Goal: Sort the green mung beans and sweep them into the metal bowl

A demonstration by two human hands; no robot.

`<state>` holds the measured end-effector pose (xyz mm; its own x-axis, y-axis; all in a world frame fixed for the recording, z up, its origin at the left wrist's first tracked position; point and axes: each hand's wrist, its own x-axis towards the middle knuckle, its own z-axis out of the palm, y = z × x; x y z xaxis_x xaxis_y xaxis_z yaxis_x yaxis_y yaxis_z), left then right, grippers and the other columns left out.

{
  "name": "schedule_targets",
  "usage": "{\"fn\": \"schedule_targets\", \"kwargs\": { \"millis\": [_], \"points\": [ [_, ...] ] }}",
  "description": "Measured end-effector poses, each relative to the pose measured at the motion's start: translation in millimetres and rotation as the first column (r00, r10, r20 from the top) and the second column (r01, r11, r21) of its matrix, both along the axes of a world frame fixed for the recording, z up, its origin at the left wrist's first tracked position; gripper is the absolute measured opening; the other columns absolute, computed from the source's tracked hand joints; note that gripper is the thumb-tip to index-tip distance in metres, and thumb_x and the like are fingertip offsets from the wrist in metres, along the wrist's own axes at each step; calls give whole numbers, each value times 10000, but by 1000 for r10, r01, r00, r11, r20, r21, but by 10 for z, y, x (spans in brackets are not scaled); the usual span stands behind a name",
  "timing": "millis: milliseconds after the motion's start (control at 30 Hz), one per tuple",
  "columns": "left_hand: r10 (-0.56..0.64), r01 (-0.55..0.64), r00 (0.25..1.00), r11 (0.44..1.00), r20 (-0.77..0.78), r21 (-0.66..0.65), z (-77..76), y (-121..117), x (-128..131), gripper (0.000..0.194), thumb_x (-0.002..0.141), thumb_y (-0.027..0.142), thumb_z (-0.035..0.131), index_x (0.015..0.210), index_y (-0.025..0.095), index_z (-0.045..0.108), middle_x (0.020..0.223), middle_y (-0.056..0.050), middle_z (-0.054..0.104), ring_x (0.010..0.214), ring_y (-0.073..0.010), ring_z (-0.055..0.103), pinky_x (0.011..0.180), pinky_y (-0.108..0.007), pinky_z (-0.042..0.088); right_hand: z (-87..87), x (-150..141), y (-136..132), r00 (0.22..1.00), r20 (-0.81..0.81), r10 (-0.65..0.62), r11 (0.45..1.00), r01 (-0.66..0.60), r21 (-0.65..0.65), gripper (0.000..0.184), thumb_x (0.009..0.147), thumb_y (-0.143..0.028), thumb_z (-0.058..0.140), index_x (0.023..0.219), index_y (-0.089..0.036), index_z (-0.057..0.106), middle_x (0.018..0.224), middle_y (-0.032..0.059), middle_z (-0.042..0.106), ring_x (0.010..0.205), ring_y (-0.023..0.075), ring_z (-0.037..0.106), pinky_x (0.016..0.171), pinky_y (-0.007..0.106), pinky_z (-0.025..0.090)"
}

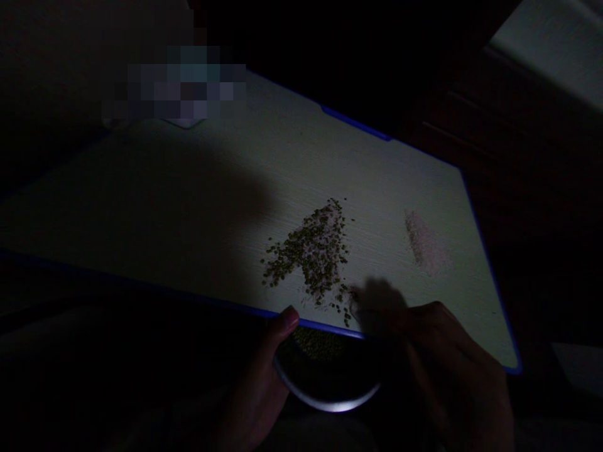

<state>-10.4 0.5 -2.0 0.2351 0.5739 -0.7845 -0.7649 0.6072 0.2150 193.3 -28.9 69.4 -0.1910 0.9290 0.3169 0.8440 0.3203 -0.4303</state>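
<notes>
My left hand (254,389) clenched the round dark bowl (330,392) at 6 o'clock, right hand (452,370) grip unclear; a slip could spill its olive-green seeds (315,343).

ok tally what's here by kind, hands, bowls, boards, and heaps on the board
hands: 2 (left hand, right hand)
bowls: 1 (dark bowl)
boards: 1 (blue-edged white board)
heaps: 2 (green seed heap, pink powder streak)
total: 6
</notes>
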Motion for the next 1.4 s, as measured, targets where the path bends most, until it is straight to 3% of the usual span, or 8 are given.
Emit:
{"fn": "schedule_targets", "kwargs": {
  "millis": [200, 500, 633, 800, 1067, 1400],
  "points": [
    [-10, 10, 1000, 1000, 1, 0, -29, 13, -12, 479, 819, 234, 829, 1292, 194, 759, 1081, -87, 874, 1262, -349, 720, 1130, -462, 535, -47, -39, 31, 1000, -7, -14, 1000, 14, 13, 235, 1009, -84, 550, 1118, -218, 709, 880, 45, 715, 790, 145, 696, 650, 244, 581],
    [-20, 19, 999, 999, 33, 31, -36, -6, -27, 520, 793, 261, 865, 1299, 203, 759, 1189, -88, 852, 1296, -349, 698, 1139, -458, 525, -60, -28, 145, 999, -45, 7, 1000, -8, -22, 233, 1013, -69, 538, 1095, -208, 707, 918, 50, 701, 878, 159, 682, 720, 269, 574],
    [-19, 18, 999, 1000, 32, 20, -42, -8, -40, 389, 836, 237, 823, 1224, 212, 794, 1101, -59, 874, 1230, -326, 741, 1142, -455, 526, -56, 4, 198, 994, -87, 64, 995, -70, -67, 248, 1007, -64, 567, 1149, -222, 694, 961, 53, 709, 896, 175, 659, 717, 287, 560],
    [-30, 29, 999, 999, 43, 25, -76, -5, -37, 146, 801, 243, 864, 944, 218, 851, 867, -33, 882, 1046, -294, 814, 1098, -413, 560, -20, -13, 205, 977, -150, 150, 980, -167, -111, 360, 987, -8, 542, 1219, -244, 683, 971, 51, 696, 896, 189, 633, 692, 298, 542],
    [-54, 53, 998, 998, 40, 45, -56, -1, -49, 50, 796, 249, 869, 798, 215, 833, 774, -40, 865, 1107, -326, 794, 1142, -459, 522, 6, -9, 145, 963, -179, 203, 966, -227, -125, 360, 987, -6, 534, 1251, -216, 659, 972, 57, 651, 895, 178, 597, 665, 283, 513],
    [-76, 72, 996, 994, 43, 80, -118, -28, -69, 163, 815, 290, 864, 945, 196, 839, 887, -66, 880, 1156, -333, 774, 1147, -444, 518, -6, -67, 192, 998, -48, 49, 999, -49, -7, 275, 1002, -31, 554, 1175, -177, 712, 957, 63, 693, 917, 159, 653, 742, 270, 549]
  ]
}}
